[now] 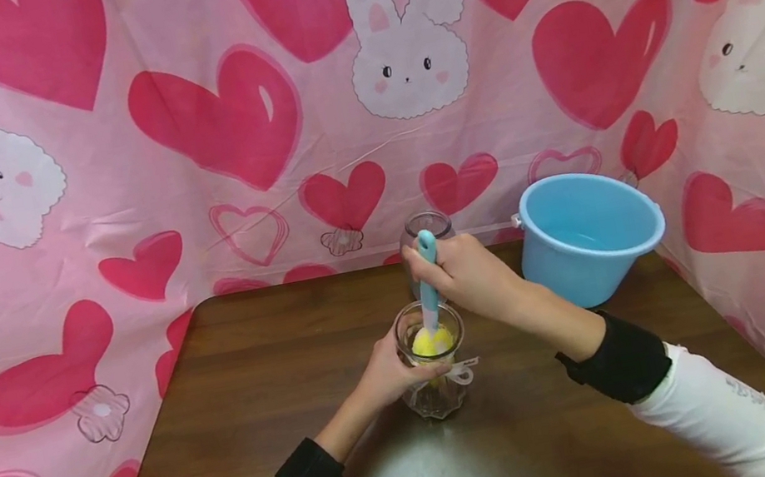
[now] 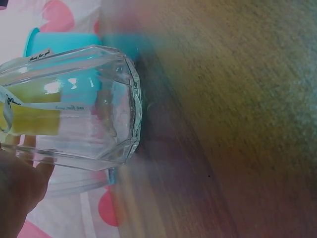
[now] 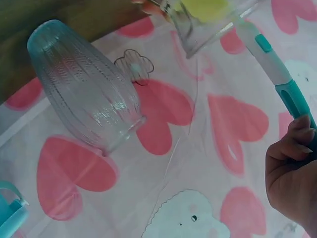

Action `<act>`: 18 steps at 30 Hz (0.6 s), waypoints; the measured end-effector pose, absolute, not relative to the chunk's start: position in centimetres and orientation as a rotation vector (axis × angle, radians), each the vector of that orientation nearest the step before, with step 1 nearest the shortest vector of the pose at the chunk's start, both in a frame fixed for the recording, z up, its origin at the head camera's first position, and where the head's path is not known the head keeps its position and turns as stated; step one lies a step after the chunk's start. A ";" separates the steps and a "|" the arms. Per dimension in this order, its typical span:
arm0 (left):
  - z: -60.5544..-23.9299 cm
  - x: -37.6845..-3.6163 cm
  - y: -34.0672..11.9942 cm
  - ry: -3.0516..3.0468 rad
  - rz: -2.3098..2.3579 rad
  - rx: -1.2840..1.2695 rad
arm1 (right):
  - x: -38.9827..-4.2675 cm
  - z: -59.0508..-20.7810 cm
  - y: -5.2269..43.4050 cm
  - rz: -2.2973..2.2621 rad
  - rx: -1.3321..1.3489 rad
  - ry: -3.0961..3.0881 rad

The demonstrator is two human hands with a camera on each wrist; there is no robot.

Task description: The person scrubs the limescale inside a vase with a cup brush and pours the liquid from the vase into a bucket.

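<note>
My left hand (image 1: pixel 386 375) grips a clear glass jar (image 1: pixel 438 403) around its side, below the rim. A white ribbon (image 1: pixel 460 376) with small print is tied around the jar. My right hand (image 1: pixel 477 273) holds a sponge bottle brush (image 1: pixel 429 296) by its light-blue handle, which points down into the jar's mouth. The brush's yellow sponge head (image 1: pixel 432 341) sits inside the upper part of the jar. In the left wrist view the jar's faceted base (image 2: pixel 130 109) shows; whether it touches the table cannot be told. The right wrist view shows fingers (image 3: pixel 297 136) curled around the handle.
Behind the jar stands a ribbed clear glass vase (image 1: pixel 428 221), partly hidden by my right hand. A light-blue bucket (image 1: pixel 581 273) is at the table's back right. The brown wooden table (image 1: pixel 279 348) meets a pink heart-and-rabbit curtain (image 1: pixel 328 138) at its far edge.
</note>
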State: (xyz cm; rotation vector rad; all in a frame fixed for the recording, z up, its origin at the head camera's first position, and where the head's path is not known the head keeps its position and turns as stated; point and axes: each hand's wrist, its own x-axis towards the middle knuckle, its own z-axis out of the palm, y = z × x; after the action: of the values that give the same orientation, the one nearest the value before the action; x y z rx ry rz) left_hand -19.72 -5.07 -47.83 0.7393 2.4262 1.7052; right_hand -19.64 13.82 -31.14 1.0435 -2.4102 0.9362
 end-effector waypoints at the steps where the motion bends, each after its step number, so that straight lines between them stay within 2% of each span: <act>1: -47.8 -19.7 -5.1 2.425 1.705 0.742 | -19.6 -31.3 13.8 0.925 1.046 -2.426; 8: -47.9 -19.7 -5.3 2.405 1.721 0.768 | -19.5 -33.2 13.5 0.819 1.054 -2.563; 18: -48.1 -20.0 -5.2 2.381 1.722 0.760 | -18.5 -31.5 13.3 0.689 1.062 -2.351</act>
State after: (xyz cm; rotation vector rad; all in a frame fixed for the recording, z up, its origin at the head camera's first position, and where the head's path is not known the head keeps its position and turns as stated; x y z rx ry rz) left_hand -19.98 -5.24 -48.06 0.7602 2.3810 1.7218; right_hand -18.49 13.32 -31.47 1.0617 -2.3511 0.6892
